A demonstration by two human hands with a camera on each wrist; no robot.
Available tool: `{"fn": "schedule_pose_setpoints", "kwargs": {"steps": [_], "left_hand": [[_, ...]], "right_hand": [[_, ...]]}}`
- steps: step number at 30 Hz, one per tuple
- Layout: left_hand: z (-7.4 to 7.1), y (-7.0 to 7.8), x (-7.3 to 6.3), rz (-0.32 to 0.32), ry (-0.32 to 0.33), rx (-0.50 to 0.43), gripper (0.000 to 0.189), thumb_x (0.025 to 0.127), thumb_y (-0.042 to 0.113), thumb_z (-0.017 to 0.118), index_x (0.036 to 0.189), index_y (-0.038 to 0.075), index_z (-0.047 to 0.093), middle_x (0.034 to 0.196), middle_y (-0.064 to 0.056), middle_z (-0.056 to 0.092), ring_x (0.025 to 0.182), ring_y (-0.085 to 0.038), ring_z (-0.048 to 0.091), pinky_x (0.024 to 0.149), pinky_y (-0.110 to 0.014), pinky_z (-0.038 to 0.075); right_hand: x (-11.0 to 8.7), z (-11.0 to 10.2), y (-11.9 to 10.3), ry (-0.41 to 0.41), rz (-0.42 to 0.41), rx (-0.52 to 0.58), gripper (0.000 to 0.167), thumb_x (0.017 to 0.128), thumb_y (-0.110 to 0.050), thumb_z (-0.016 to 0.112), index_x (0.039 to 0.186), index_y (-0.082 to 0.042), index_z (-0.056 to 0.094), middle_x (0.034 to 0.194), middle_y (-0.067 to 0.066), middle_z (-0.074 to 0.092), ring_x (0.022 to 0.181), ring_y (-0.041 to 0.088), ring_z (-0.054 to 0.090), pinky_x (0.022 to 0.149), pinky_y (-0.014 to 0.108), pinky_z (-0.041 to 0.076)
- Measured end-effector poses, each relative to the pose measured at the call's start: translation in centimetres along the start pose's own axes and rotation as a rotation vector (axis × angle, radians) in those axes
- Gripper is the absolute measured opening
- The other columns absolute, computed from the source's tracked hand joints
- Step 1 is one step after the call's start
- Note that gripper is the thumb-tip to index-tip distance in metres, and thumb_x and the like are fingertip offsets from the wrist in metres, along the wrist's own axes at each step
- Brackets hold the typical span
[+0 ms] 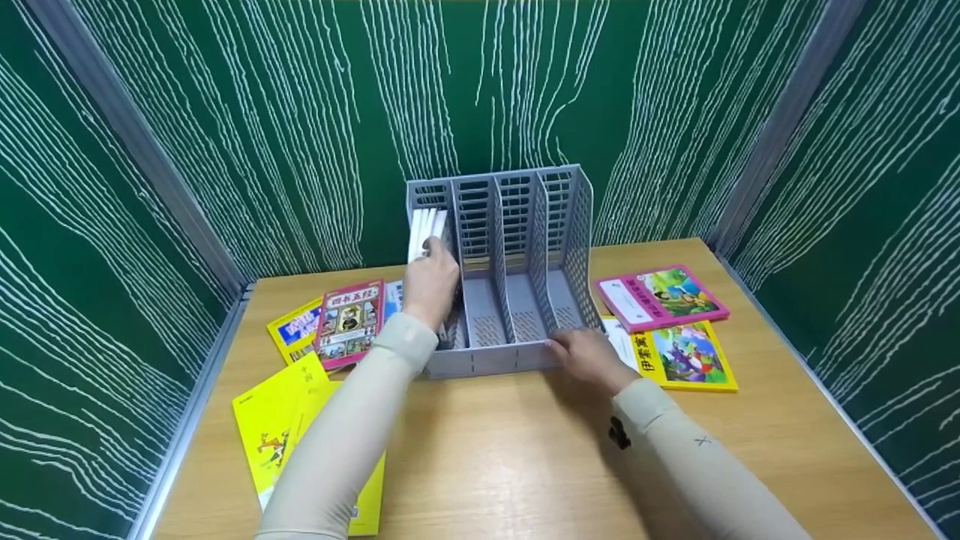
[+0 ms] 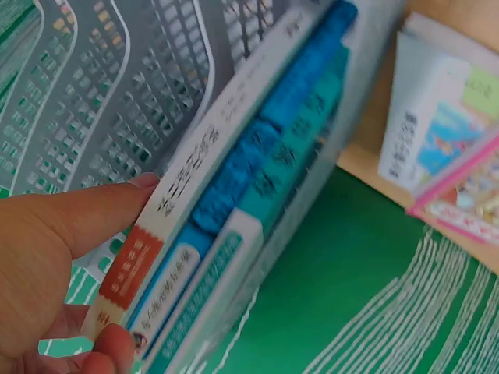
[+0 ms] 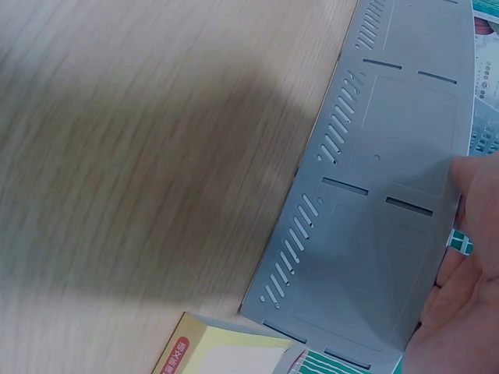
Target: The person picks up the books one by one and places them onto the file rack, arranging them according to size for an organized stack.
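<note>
A grey file organizer [image 1: 495, 361] with several upright compartments stands at the middle of the table. Three books [image 1: 426, 225] are upright in its leftmost compartment. My left hand [image 1: 431, 285] reaches in there and pinches the book with a cream spine and red label [image 2: 132, 269], thumb on its inner side. Beside that one, in the left wrist view, are two blue-green books [image 2: 257, 179]. At the organizer's right front corner, my right hand [image 1: 592, 358] grips the low front wall, thumb on the grey panel [image 3: 390, 156] in the right wrist view.
To the left lie a pink-edged book [image 1: 349, 319], a yellow-and-blue one [image 1: 296, 330] and bright yellow books [image 1: 266, 427], partly under the left sleeve. A pink book [image 1: 664, 296] overlaps a yellow one [image 1: 690, 356] on the right. Green walls [image 1: 510, 75] enclose the table.
</note>
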State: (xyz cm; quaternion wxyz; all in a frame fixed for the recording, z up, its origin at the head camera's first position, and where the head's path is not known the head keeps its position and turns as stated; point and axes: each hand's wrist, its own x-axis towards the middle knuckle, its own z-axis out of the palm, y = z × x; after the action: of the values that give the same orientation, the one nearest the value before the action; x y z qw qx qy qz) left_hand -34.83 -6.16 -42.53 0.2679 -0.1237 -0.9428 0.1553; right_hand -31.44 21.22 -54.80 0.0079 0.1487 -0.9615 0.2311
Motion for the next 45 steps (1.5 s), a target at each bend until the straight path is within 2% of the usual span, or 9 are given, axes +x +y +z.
{"fn": "schedule_pose_setpoints", "kwargs": {"steps": [6, 9, 13, 17, 23, 30, 35, 38, 45], "left_hand": [[-0.2, -1.1, 0.0, 0.018, -0.016, 0.002, 0.022, 0.107, 0.011, 0.062, 0.114, -0.003, 0.077, 0.125, -0.021, 0.069, 0.062, -0.014, 0.07, 0.051, -0.029, 0.061], [-0.3, -1.8, 0.0, 0.022, -0.064, -0.092, 0.032, 0.106, 0.026, 0.069, 0.118, -0.003, 0.075, 0.126, -0.021, 0.069, 0.066, -0.019, 0.073, 0.055, -0.035, 0.063], [-0.9, -3.4, 0.0, -0.011, -0.158, -0.308, 0.055, 0.106, 0.048, 0.067, 0.132, -0.002, 0.068, 0.13, -0.021, 0.067, 0.072, -0.026, 0.074, 0.063, -0.041, 0.066], [-1.5, -5.3, -0.2, -0.056, -0.2, -0.464, 0.059, 0.11, 0.048, 0.059, 0.142, -0.001, 0.062, 0.132, -0.02, 0.064, 0.076, -0.027, 0.07, 0.068, -0.042, 0.066], [-2.2, -8.4, -0.8, -0.108, -0.238, -0.534, 0.063, 0.109, 0.045, 0.06, 0.15, -0.002, 0.055, 0.144, -0.024, 0.065, 0.102, -0.037, 0.075, 0.091, -0.052, 0.066], [-1.2, -12.2, -2.9, -0.21, -0.303, -0.623, 0.065, 0.108, 0.041, 0.065, 0.154, -0.003, 0.051, 0.152, -0.025, 0.06, 0.13, -0.043, 0.067, 0.111, -0.058, 0.057], [-0.1, -14.3, -4.8, -0.278, -0.377, -0.636, 0.068, 0.108, 0.039, 0.066, 0.157, -0.004, 0.047, 0.158, -0.027, 0.054, 0.138, -0.047, 0.06, 0.117, -0.061, 0.052], [0.7, -15.1, -5.8, -0.314, -0.423, -0.636, 0.067, 0.107, 0.036, 0.066, 0.156, -0.006, 0.047, 0.157, -0.029, 0.053, 0.138, -0.049, 0.06, 0.116, -0.062, 0.052], [2.9, -16.1, -8.5, -0.383, -0.57, -0.633, 0.067, 0.105, 0.036, 0.072, 0.151, -0.008, 0.051, 0.145, -0.031, 0.061, 0.12, -0.044, 0.066, 0.112, -0.06, 0.056]], "right_hand": [[0.0, 0.1, 0.1, 0.042, -0.035, -0.029, 0.03, 0.111, -0.027, 0.061, 0.105, -0.001, 0.076, 0.1, 0.02, 0.079, 0.098, 0.045, 0.073, 0.096, 0.064, 0.055], [0.0, 0.2, 0.1, 0.041, -0.034, -0.027, 0.031, 0.112, -0.028, 0.061, 0.105, -0.002, 0.076, 0.101, 0.02, 0.079, 0.099, 0.046, 0.073, 0.098, 0.064, 0.055], [0.0, 0.2, 0.1, 0.022, -0.021, -0.02, 0.031, 0.112, -0.028, 0.06, 0.109, -0.002, 0.077, 0.106, 0.021, 0.08, 0.103, 0.046, 0.073, 0.101, 0.064, 0.054], [0.0, 0.0, 0.1, -0.008, 0.01, -0.009, 0.033, 0.113, -0.029, 0.058, 0.119, -0.002, 0.077, 0.113, 0.02, 0.08, 0.107, 0.044, 0.073, 0.107, 0.064, 0.052], [0.0, -0.2, 0.2, -0.025, 0.029, -0.007, 0.035, 0.113, -0.029, 0.057, 0.126, -0.002, 0.076, 0.12, 0.021, 0.079, 0.115, 0.045, 0.072, 0.113, 0.064, 0.049], [0.0, -0.1, 0.3, -0.017, 0.02, 0.001, 0.035, 0.113, -0.03, 0.058, 0.125, -0.002, 0.076, 0.119, 0.021, 0.079, 0.113, 0.044, 0.072, 0.111, 0.063, 0.051], [0.0, 0.1, 0.4, 0.048, -0.035, -0.019, 0.029, 0.111, -0.027, 0.062, 0.096, -0.003, 0.072, 0.09, 0.017, 0.076, 0.092, 0.042, 0.072, 0.093, 0.062, 0.055], [0.0, 0.2, 0.4, 0.07, -0.051, -0.031, 0.031, 0.11, -0.025, 0.063, 0.087, -0.006, 0.067, 0.083, 0.016, 0.073, 0.088, 0.043, 0.072, 0.089, 0.062, 0.055], [0.0, 0.2, 0.1, 0.047, -0.037, -0.025, 0.03, 0.111, -0.025, 0.061, 0.092, -0.004, 0.071, 0.089, 0.017, 0.075, 0.091, 0.043, 0.072, 0.092, 0.062, 0.056]]}}
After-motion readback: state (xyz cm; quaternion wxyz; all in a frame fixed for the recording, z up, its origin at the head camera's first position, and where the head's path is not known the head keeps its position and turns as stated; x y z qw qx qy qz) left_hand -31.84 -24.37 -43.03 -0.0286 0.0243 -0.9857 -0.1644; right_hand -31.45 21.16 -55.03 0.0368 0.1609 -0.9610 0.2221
